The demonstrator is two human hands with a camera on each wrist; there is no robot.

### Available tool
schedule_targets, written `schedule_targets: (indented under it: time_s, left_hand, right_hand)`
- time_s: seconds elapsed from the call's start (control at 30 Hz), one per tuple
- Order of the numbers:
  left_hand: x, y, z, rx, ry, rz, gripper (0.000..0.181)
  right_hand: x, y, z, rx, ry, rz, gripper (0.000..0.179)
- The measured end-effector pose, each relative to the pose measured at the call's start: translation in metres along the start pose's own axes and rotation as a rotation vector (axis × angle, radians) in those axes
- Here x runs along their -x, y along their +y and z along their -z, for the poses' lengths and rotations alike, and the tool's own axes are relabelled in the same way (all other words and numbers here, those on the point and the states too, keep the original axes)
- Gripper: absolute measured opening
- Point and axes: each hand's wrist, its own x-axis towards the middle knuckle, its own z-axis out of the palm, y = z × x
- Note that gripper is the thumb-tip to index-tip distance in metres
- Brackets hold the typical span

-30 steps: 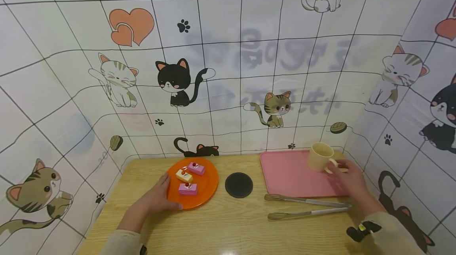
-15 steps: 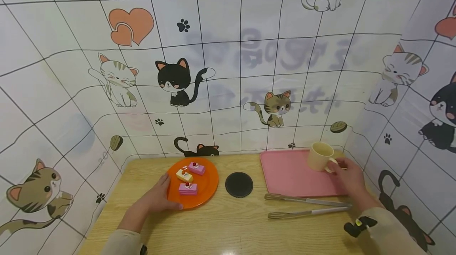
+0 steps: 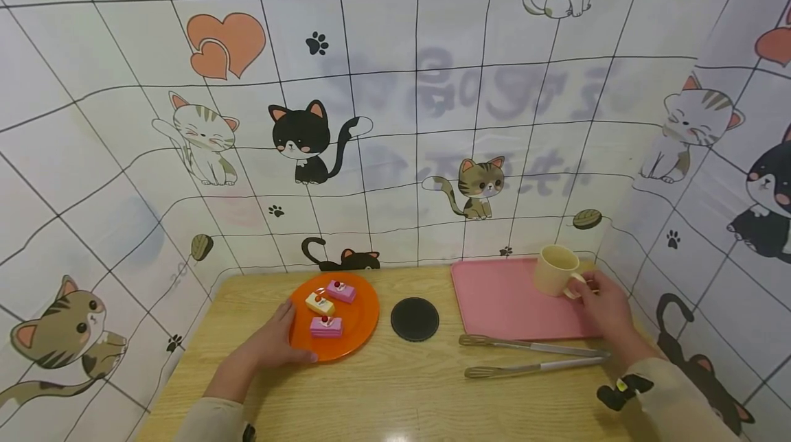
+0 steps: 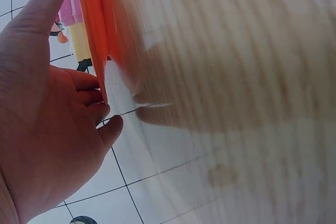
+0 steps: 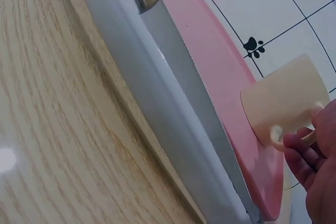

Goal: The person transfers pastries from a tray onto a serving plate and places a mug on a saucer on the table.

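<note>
An orange plate (image 3: 358,332) bearing two pink toy cake slices (image 3: 326,327) and a yellow toy cake slice (image 3: 319,304) lies on the left of the table. My left hand (image 3: 278,339) grips its left rim, thumb along the near edge, fingers round the far-left side; part of the rim shows beside the fingers in the left wrist view. On the right, a cream mug (image 3: 553,270) stands upright on a pink tray (image 3: 500,301). With thumb and fingers, my right hand (image 3: 608,305) holds the mug's handle (image 5: 278,139) from the right.
Between plate and tray lies a black round coaster (image 3: 415,319). Metal tongs (image 3: 544,348) with spread arms lie along the tray's near edge, below my right hand. A cat-patterned wall covering (image 3: 383,154) rises behind the table and at both sides.
My right hand has shifted slightly, its fingers drawing in closer on the mug's handle. Mug, plate and left hand stay where they were.
</note>
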Motion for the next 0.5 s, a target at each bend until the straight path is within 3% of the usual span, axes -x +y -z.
schedule_targets:
  time_s: [0.33, 0.5]
  left_hand:
    - [-0.0030, -0.0047, -0.0041, 0.030, 0.034, -0.005, 0.141]
    - [-0.0052, -0.0007, -0.0029, 0.010, 0.107, -0.064, 0.133]
  right_hand:
    - [0.0036, -0.0009, -0.0036, 0.001, 0.016, -0.035, 0.034]
    - [0.0079, -0.0051, -0.0015, -0.008, 0.014, -0.022, 0.035]
